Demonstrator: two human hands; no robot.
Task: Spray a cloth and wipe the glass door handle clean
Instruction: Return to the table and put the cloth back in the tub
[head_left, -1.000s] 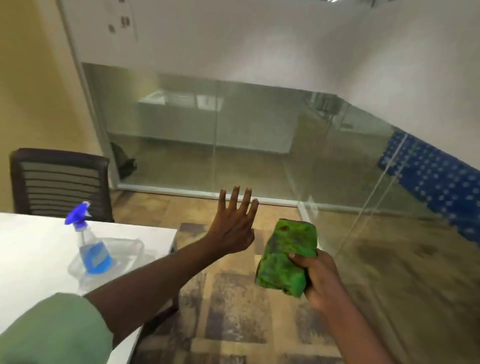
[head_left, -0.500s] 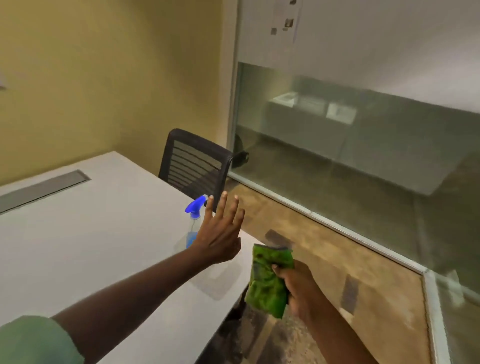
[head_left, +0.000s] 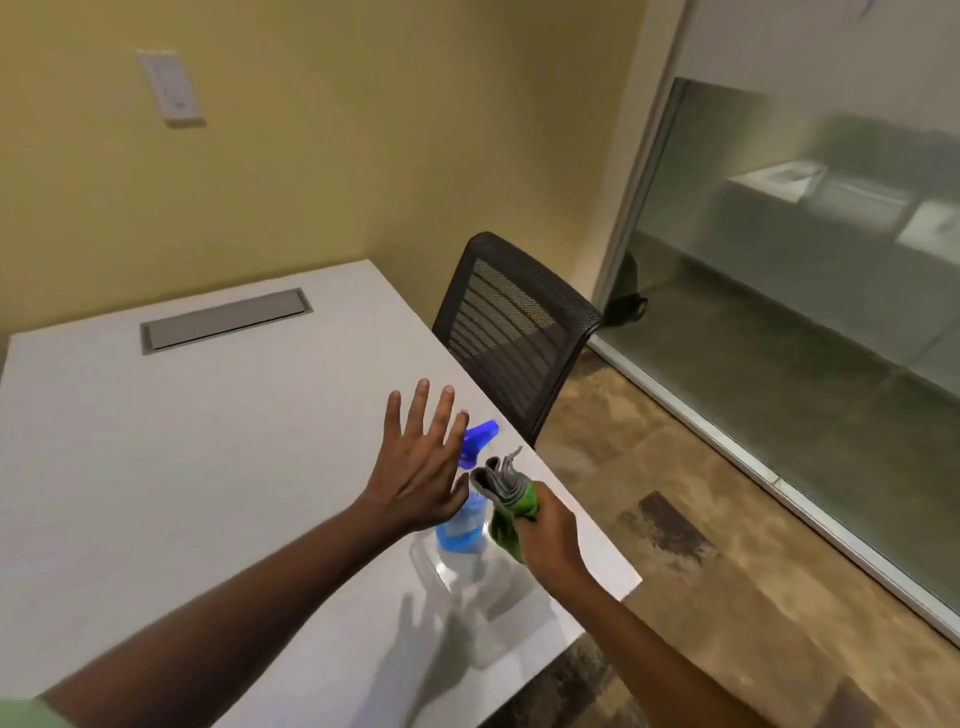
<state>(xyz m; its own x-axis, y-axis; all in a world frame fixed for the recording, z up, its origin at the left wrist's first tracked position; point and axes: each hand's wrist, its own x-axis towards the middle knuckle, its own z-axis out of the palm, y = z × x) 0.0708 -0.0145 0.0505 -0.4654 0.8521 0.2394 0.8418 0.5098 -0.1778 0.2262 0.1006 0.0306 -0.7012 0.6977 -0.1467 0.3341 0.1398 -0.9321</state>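
A clear spray bottle (head_left: 464, 525) with blue liquid and a blue trigger head stands near the right edge of the white table (head_left: 208, 457). My left hand (head_left: 418, 462) hovers just left of the bottle, fingers spread, holding nothing and partly covering the trigger. My right hand (head_left: 550, 535) grips a folded green and grey cloth (head_left: 506, 499) right beside the bottle, over the table's right edge. No glass door handle is in view.
A black mesh chair (head_left: 514, 332) stands at the table's far right side. A glass partition (head_left: 810, 291) runs along the right, with patterned carpet (head_left: 701, 519) in front. A grey cable hatch (head_left: 223, 325) sits in the table; a wall switch (head_left: 171, 88) is on the yellow wall.
My view has swung left, from the glass wall toward the table. Both hands have closed in on the spray bottle, the left one level with its trigger. The cloth stays in my right hand.
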